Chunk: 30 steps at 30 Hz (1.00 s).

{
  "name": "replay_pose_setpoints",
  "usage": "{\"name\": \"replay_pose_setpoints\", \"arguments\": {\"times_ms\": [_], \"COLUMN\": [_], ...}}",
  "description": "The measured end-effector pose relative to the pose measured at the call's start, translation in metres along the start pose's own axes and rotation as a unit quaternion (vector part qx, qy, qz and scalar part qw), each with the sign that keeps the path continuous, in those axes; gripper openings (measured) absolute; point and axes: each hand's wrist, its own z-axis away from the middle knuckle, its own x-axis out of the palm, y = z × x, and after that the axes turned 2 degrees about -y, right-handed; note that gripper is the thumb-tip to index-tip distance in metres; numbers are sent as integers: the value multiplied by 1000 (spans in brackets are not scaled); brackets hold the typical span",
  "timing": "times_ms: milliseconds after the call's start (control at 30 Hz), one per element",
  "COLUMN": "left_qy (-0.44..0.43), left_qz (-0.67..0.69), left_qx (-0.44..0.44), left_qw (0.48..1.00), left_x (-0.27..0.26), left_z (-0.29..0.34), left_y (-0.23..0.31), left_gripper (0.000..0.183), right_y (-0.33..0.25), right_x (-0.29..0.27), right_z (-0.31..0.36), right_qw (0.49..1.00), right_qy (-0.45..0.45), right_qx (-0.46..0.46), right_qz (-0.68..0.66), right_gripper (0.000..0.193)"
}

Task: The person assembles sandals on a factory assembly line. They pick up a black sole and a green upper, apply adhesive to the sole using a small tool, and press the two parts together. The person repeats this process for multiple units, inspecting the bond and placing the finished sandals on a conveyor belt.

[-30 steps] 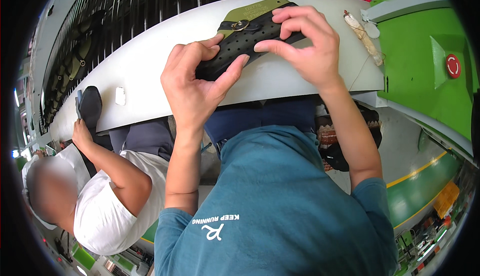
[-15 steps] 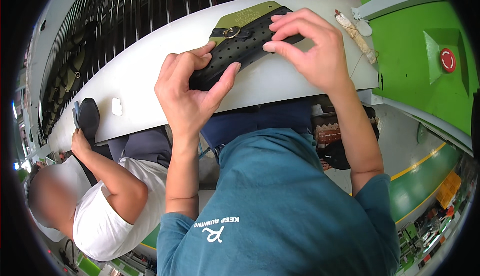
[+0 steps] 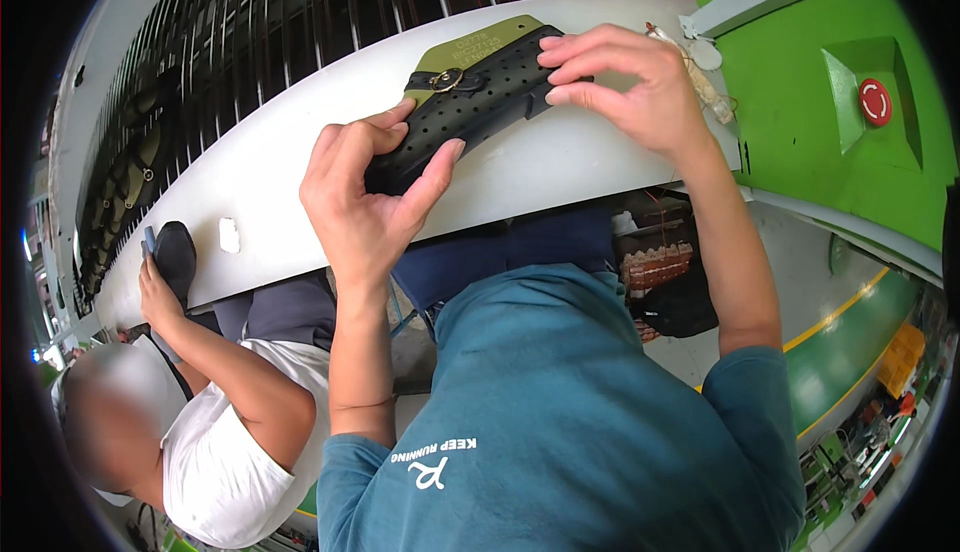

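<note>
A black perforated panel (image 3: 490,102), leather-like, lies against an olive-green template board (image 3: 470,48) above the white table. Across its upper left part runs a short black strap with a round gold-coloured buckle (image 3: 446,80). My left hand (image 3: 362,187) grips the panel's left end, thumb on the near side and fingers on the far side. At the right end, my right hand (image 3: 640,87) holds the edge between thumb and fingertips. Along the near side, close to my right thumb, a narrow black lip stands out from the panel.
The white table (image 3: 290,142) curves along a rack of metal bars (image 3: 290,27). On the right is a green machine housing with a red stop button (image 3: 875,102). A wrapped stick (image 3: 712,92) lies beside it. At the left, another person's hand (image 3: 158,292) holds a black sole-shaped piece.
The whole view has shifted slightly. My right fingers lie straighter at the panel's right end, and the lip on the near edge shows more plainly. My left hand keeps its grip.
</note>
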Motion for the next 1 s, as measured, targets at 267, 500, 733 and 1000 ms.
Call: {"name": "replay_pose_setpoints", "arguments": {"times_ms": [267, 500, 733, 1000], "left_qy": [-20, -81, -30, -220], "left_qz": [-24, -18, 162, 354], "left_qx": [-1, 17, -139, -308], "left_qw": [1000, 996, 976, 855], "left_x": [-1, -14, -12, 4], "left_z": [-2, -16, -5, 68], "left_y": [4, -2, -32, 9], "left_gripper": [41, 49, 39, 19], "right_y": [-13, -1, -9, -79], "right_x": [-23, -21, 18, 62], "right_z": [-33, -31, -35, -57], "right_qw": [980, 979, 982, 956], "right_qy": [-99, -90, 124, -175], "right_qx": [159, 150, 111, 117], "right_qz": [-60, -105, -95, 202], "right_gripper": [22, 24, 85, 101]}}
